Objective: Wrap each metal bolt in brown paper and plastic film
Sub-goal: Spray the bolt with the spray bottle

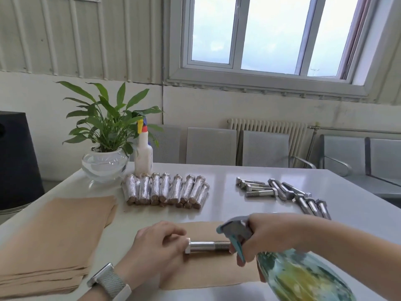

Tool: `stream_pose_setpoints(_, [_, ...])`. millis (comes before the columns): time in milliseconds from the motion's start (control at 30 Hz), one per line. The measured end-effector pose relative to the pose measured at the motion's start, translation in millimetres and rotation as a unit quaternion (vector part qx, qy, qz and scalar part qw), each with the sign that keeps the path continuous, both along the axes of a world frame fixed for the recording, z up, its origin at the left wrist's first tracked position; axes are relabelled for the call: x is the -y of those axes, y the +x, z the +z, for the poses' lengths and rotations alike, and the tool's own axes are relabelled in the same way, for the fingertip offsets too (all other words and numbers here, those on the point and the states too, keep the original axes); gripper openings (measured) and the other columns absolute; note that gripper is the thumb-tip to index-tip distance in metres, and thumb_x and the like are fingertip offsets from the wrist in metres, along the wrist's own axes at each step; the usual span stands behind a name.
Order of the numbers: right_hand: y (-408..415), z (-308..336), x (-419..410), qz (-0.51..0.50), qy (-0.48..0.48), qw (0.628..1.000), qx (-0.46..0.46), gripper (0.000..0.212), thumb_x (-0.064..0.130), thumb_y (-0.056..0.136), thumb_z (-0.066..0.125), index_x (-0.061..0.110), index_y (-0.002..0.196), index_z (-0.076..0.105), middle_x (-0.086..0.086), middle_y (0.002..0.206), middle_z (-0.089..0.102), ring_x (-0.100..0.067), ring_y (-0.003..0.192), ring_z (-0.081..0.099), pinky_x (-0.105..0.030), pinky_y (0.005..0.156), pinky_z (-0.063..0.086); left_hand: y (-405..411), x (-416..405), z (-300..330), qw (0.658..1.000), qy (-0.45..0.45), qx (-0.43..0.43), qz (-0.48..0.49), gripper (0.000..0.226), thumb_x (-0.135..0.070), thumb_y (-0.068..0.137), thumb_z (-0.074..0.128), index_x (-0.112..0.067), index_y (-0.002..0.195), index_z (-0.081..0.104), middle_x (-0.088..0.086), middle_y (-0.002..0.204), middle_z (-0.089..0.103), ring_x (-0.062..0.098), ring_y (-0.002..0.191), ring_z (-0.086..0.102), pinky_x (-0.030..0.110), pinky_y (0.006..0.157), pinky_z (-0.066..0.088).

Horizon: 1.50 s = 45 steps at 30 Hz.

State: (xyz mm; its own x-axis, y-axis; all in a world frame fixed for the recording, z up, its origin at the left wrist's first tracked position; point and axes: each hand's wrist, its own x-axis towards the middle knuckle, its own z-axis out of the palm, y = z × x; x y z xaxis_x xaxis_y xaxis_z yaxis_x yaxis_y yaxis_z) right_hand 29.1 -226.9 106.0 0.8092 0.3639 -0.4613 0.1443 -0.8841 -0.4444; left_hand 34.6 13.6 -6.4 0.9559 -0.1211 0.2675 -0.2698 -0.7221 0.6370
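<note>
White table below window, beside radiator.

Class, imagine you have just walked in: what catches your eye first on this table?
At the near edge, the right hand grips a mottled green-yellow spray bottle, aimed at a bare steel bolt on brown paper; the left hand steadies its head. Behind lies a row of film-wrapped bolts.

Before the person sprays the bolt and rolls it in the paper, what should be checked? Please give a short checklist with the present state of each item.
1. Bolt lies on the paper sheet: ok.
2. Left hand steadies the bolt head: ok.
3. Right hand grips the spray bottle, finger on trigger: ok.
4. Nozzle aimed at bolt: cannot tell.
5. Spare paper stack near: ok.
6. Plastic film within reach: cannot tell.
</note>
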Motion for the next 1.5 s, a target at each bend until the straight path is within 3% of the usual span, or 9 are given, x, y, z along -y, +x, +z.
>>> stream_pose_setpoints(67, [0, -5, -6, -0.002, -0.027, 1.0, -0.008, 0.016, 0.024, 0.076, 0.074, 0.028, 0.091, 0.069, -0.002, 0.111, 0.07, -0.008, 0.066, 0.062, -0.03, 0.079, 0.051, -2, -3, 2, 0.997, -0.068, 0.02, 0.036, 0.009, -0.029, 0.089, 0.067, -0.036, 0.094, 0.072, -0.021, 0.095, 0.069, -0.006, 0.099, 0.059, 0.024, 0.097, 0.041])
stream_pose_setpoints(200, [5, -8, -19, -0.001, -0.036, 0.999, -0.026, 0.036, 0.022, 0.076, 0.075, 0.013, 0.109, 0.065, -0.012, 0.113, 0.068, -0.025, 0.082, 0.066, -0.037, 0.087, 0.054, -5, -10, 9, 0.99, -0.101, 0.035, 0.093, 0.016, -0.019, 0.092, 0.062, -0.033, 0.091, 0.071, -0.014, 0.091, 0.071, 0.001, 0.097, 0.062, 0.034, 0.099, 0.041])
stream_pose_setpoints(467, [13, -13, -23, -0.021, -0.057, 0.998, -0.035, 0.025, 0.019, 0.077, 0.066, 0.012, 0.101, 0.07, 0.011, 0.079, 0.07, -0.01, 0.07, 0.063, -0.02, 0.059, 0.05, -7, -14, 14, 0.982, -0.129, 0.043, 0.135, 0.017, -0.022, 0.093, 0.059, -0.032, 0.085, 0.07, -0.013, 0.089, 0.071, 0.003, 0.093, 0.062, 0.042, 0.102, 0.039])
stream_pose_setpoints(600, [14, -12, -2, -0.053, -0.06, 0.997, -0.014, 0.033, 0.025, 0.071, 0.076, 0.017, 0.103, 0.068, 0.0, 0.097, 0.072, -0.015, 0.08, 0.067, -0.027, 0.073, 0.056, -8, -12, 16, 0.982, -0.123, 0.046, 0.138, 0.018, -0.023, 0.094, 0.059, -0.034, 0.082, 0.069, -0.012, 0.087, 0.071, 0.002, 0.09, 0.061, 0.042, 0.101, 0.039])
stream_pose_setpoints(733, [14, -14, 12, -0.055, -0.078, 0.995, -0.034, 0.028, 0.027, 0.072, 0.069, 0.018, 0.098, 0.073, 0.015, 0.074, 0.073, -0.001, 0.062, 0.065, -0.015, 0.059, 0.052, -8, -11, 18, 0.982, -0.119, 0.042, 0.141, 0.017, -0.023, 0.094, 0.059, -0.032, 0.084, 0.069, -0.012, 0.087, 0.07, 0.005, 0.09, 0.061, 0.041, 0.101, 0.039])
stream_pose_setpoints(867, [17, -22, 17, -0.053, -0.105, 0.993, -0.024, 0.027, 0.029, 0.068, 0.065, 0.022, 0.093, 0.072, 0.015, 0.084, 0.075, -0.007, 0.078, 0.063, -0.023, 0.072, 0.049, -9, -12, 18, 0.982, -0.115, 0.035, 0.144, 0.015, -0.023, 0.094, 0.059, -0.03, 0.086, 0.07, -0.012, 0.087, 0.07, 0.004, 0.09, 0.061, 0.037, 0.099, 0.04])
stream_pose_setpoints(1067, [36, 12, 35, -0.116, 0.073, 0.99, 0.038, 0.03, 0.02, 0.074, 0.081, 0.025, 0.1, 0.067, 0.008, 0.093, 0.071, -0.012, 0.08, 0.071, -0.022, 0.062, 0.055, -8, -11, 19, 0.982, -0.118, 0.033, 0.147, 0.015, -0.022, 0.094, 0.06, -0.03, 0.086, 0.07, -0.012, 0.086, 0.071, 0.004, 0.09, 0.061, 0.034, 0.095, 0.04])
stream_pose_setpoints(1300, [116, 29, 49, -0.241, 0.334, 0.881, 0.233, 0.016, 0.003, 0.083, 0.063, 0.009, 0.098, 0.06, -0.018, 0.095, 0.068, -0.024, 0.079, 0.074, -0.046, 0.085, 0.057, -6, -12, 17, 0.983, -0.101, 0.056, 0.14, 0.017, -0.022, 0.093, 0.061, -0.032, 0.082, 0.069, -0.012, 0.081, 0.069, -0.004, 0.085, 0.059, 0.04, 0.098, 0.04])
stream_pose_setpoints(1500, [167, -19, 43, -0.288, 0.36, 0.837, 0.293, 0.011, 0.004, 0.083, 0.063, 0.011, 0.083, 0.055, -0.014, 0.084, 0.062, -0.026, 0.083, 0.067, -0.04, 0.077, 0.05, -2, -13, 12, 0.984, -0.068, 0.101, 0.13, 0.016, -0.018, 0.09, 0.065, -0.032, 0.082, 0.069, -0.013, 0.08, 0.067, -0.002, 0.084, 0.06, 0.044, 0.093, 0.042])
